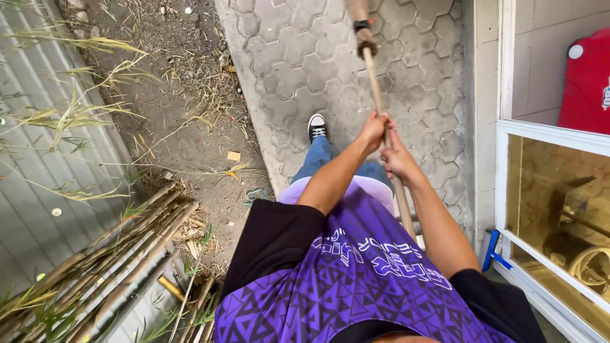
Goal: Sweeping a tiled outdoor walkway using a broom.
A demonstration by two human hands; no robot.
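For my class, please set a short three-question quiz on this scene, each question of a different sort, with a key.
1. True or false: both hands grip the wooden pole.
2. What lies stacked at the lower left? A) bamboo canes B) bricks C) hoses
3. What colour is the clamp-like tool by the window frame?

Key:
1. True: left hand and right hand are shut on it.
2. A, the bamboo canes.
3. Blue.
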